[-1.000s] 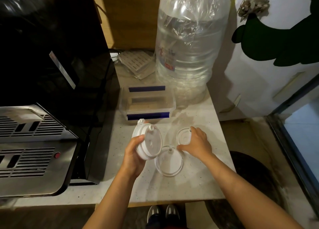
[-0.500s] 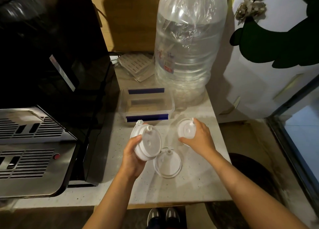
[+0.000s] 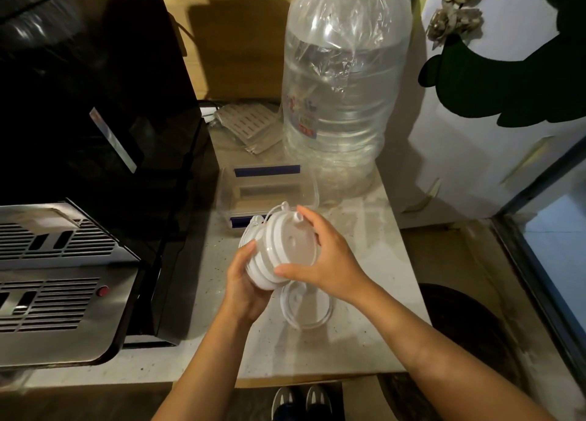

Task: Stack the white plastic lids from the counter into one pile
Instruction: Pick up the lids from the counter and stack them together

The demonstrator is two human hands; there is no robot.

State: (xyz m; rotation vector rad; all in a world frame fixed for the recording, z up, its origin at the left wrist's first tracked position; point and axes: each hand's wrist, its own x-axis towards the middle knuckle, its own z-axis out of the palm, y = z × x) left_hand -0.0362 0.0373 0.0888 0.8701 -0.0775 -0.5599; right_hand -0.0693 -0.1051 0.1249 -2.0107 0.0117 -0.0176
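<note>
Head view, lid stack before container, water jug

Two hands: the left hand and the right hand. One stack of white plastic lids is held between them; its ribbed edge shows several lids, exact number unclear. One single lid lies on the counter. One large water bottle, one clear storage box, two shoes.
</note>
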